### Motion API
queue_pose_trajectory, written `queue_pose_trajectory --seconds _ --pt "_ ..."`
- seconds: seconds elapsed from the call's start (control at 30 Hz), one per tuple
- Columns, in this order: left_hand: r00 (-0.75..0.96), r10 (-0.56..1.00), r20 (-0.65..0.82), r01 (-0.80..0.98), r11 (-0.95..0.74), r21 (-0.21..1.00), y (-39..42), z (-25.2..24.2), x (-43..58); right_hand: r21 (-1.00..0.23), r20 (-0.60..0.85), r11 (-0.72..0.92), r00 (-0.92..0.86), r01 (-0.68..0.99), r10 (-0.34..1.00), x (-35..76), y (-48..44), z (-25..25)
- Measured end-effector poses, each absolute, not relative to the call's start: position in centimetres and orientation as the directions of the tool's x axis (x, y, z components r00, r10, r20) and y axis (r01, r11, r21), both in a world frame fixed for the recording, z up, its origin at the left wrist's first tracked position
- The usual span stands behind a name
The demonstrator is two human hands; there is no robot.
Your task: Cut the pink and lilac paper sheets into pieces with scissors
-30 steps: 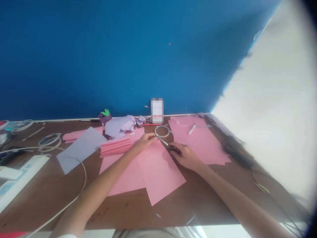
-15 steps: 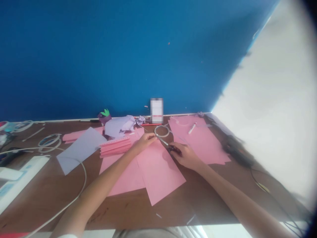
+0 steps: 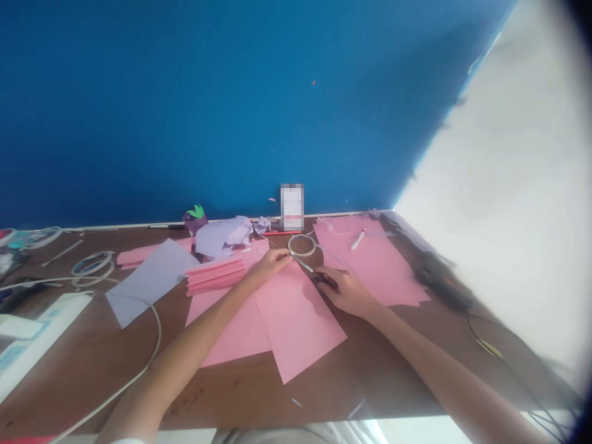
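A deep blue wall fills the upper view, and a pale wall runs down the right side, blurred at the lens edge. Below them lies a brown wooden bench, its surface crowded with paper. Two overlapping pink sheets sit in the middle beneath both forearms, with another pink sheet to the right and a lilac sheet to the left. A white power strip lies at the left edge, and a white cable curves from there past the left forearm. A blurred black cable lies along the right edge.

The right hand is clamped on the black handles of the scissors, which sit above the pink sheets, blades pointing up and left. The left hand reaches in from the other side, its fingers just at the blade tips; whether they pinch anything is too small to tell.

Just beyond the blades lies a thin white coil. A stack of pleated pink paper sits left of the left hand, beside crumpled lilac paper. A white marker rests on the right sheet.
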State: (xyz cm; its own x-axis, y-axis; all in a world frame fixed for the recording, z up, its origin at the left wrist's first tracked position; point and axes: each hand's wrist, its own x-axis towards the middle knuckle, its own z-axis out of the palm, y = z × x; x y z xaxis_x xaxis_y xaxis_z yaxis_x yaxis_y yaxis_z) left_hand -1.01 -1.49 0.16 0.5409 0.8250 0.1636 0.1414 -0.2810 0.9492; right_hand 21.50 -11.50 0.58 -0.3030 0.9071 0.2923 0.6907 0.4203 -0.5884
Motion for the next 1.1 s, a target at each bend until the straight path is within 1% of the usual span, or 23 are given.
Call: queue_pose_trajectory --seconds 0.2,0.33,0.5,0.63,0.83,1.1 --pt "0.515 0.843 0.158 0.174 -0.283 0.943 -1.4 0.0 -1.1 -0.552 0.337 0.461 -0.319 0.695 0.886 21.6 -11.6 0.7" --pt "0.534 0.830 0.159 0.136 -0.270 0.953 -1.3 -0.1 -1.1 -0.549 0.355 0.466 -0.311 0.694 0.882 21.5 -11.6 0.5" --pt "0.526 0.833 0.169 0.152 -0.287 0.946 -1.2 -0.1 -1.2 -0.575 0.348 0.447 -0.290 0.685 0.892 21.4 -11.6 0.6" --pt "0.525 0.833 0.176 0.148 -0.292 0.945 -1.0 -0.3 -1.2 -0.559 0.331 0.419 -0.271 0.716 0.904 21.5 -11.5 0.7" --pt "0.528 0.834 0.160 0.105 -0.251 0.962 -0.5 -0.9 -1.0 -0.559 0.327 0.439 -0.300 0.703 0.896 21.5 -11.5 0.6" --pt "0.535 0.825 0.181 0.123 -0.288 0.950 -1.2 0.0 -1.0 -0.564 0.320 0.433 -0.297 0.704 0.900 21.5 -11.5 0.8"
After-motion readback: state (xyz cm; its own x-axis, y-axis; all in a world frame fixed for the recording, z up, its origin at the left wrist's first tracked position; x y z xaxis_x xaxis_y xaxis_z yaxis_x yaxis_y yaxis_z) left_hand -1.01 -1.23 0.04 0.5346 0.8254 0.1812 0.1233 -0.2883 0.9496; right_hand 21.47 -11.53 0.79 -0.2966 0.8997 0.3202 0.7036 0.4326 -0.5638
